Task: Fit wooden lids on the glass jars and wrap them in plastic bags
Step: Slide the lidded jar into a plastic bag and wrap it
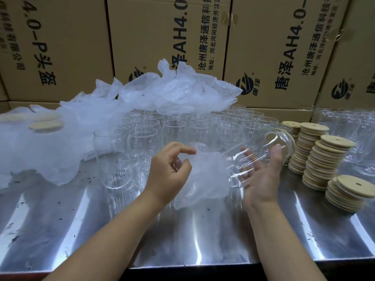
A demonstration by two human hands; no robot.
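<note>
A clear glass jar (261, 157) lies tilted across my right hand (263, 175), mouth pointing up to the right, with no lid on it. My right palm is up and its fingers curl loosely under the glass. My left hand (170, 169) pinches the edge of a thin plastic bag (203, 179) that hangs crumpled between both hands, touching the jar's base. Stacks of round wooden lids (322, 161) with centre holes stand at the right. Several empty jars (174, 128) stand in rows behind my hands.
The work surface is a shiny steel table (81, 230) whose front edge runs along the bottom. A heap of bubble-wrap bags (166, 92) lies behind the jars. Wrapped, lidded jars (40, 138) rest at the left. Printed cardboard boxes (162, 37) wall off the back.
</note>
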